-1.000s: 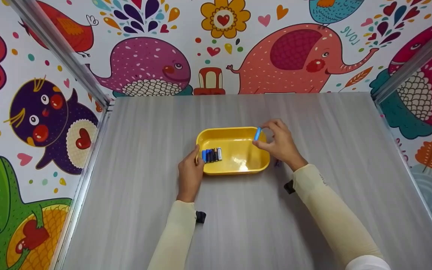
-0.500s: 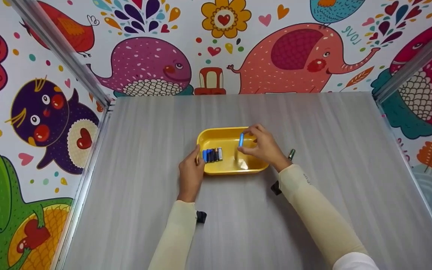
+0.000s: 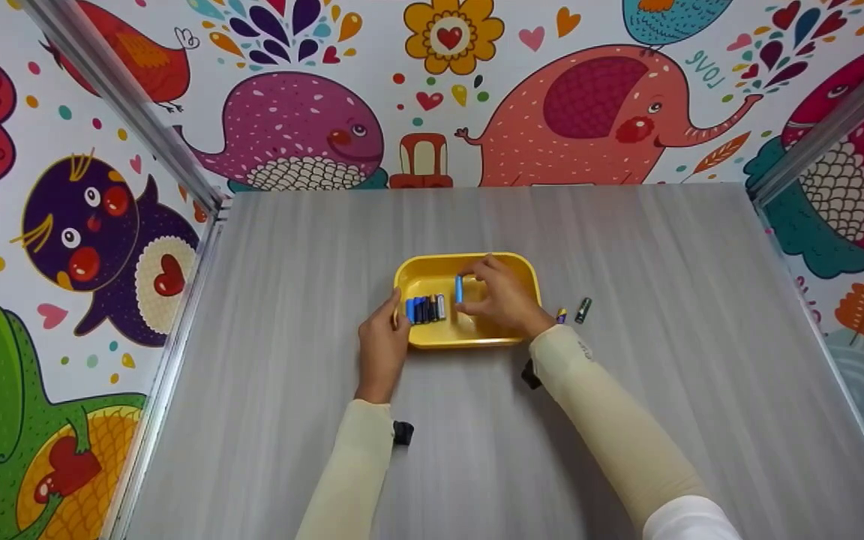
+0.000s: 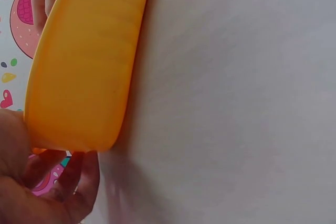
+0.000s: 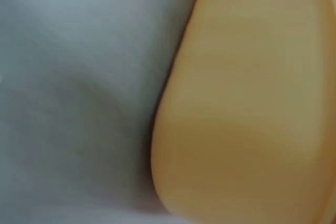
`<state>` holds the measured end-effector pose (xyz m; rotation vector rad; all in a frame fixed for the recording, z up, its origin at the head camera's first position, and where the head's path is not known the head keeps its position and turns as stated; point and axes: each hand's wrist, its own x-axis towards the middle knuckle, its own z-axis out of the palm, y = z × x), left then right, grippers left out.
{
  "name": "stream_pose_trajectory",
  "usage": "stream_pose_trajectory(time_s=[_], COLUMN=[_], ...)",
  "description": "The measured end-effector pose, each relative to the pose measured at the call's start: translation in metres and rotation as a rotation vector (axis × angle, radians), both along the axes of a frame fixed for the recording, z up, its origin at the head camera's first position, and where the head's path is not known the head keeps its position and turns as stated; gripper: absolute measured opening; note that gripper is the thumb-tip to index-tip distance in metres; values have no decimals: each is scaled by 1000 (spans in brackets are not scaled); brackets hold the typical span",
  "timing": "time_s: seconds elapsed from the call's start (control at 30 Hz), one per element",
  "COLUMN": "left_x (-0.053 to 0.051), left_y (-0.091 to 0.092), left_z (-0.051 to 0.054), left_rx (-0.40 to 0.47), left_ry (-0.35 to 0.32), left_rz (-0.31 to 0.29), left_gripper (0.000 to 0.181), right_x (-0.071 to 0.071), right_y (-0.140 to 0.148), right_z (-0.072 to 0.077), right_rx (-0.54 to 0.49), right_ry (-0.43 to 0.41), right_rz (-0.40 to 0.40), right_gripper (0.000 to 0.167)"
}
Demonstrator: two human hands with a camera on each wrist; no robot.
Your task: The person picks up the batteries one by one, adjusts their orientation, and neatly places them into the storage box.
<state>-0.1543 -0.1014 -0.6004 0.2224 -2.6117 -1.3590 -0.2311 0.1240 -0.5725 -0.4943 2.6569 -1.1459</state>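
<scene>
A yellow tray [image 3: 469, 342] stands on the table, and several batteries [image 3: 425, 309] lie side by side in its left part. The left hand [image 3: 383, 349] grips the tray's left end, thumb over the rim; in the left wrist view its fingers curl against the end of the tray wall [image 4: 84, 72]. Over the inside of the tray, the right hand [image 3: 505, 298] pinches a light blue battery [image 3: 459, 289] upright between thumb and fingers, a little right of the row. The right wrist view shows only the tray's outer side [image 5: 247, 103] and the table, not the hand.
Right of the tray, a green battery [image 3: 583, 310] and a smaller-looking purple and yellow one [image 3: 562, 316] lie on the grey table [image 3: 289, 300]. Metal rails and patterned walls border the table at the left, back and right.
The right hand has moved left over the tray with the light blue battery, closer to the row. Two batteries right of the tray have come into fuller view. The left hand stays put.
</scene>
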Motion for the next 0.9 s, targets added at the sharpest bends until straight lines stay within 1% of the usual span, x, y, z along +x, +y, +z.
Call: stream_pose_trajectory(time_s=[0.1, 0.2, 0.4, 0.6, 0.73, 0.83, 0.9], left_x=[0, 0, 0, 0, 1, 1, 1], left_y=[0, 0, 1, 1, 1, 0, 0], left_z=[0, 1, 1, 0, 1, 1, 1], left_rx=[-3, -3, -10, -13, -9, -4, -13], left_ry=[-2, -15, -19, -29, -20, -14, -16], left_rz=[-1, 3, 7, 12, 11, 10, 16], left_gripper=[51, 51, 50, 50, 50, 51, 50], right_x=[0, -1, -2, -2, -3, -3, -4], right_y=[-6, -10, -16, -19, -18, -18, -18], right_z=[-4, -9, -18, -22, -25, -27, -27], right_rx=[9, 15, 38, 36, 40, 59, 83], right_ry=[-37, -51, -53, -69, -72, -74, -57], right_rz=[-3, -6, -9, -20, -19, -17, -3], right_gripper=[48, 47, 48, 48, 49, 50, 51])
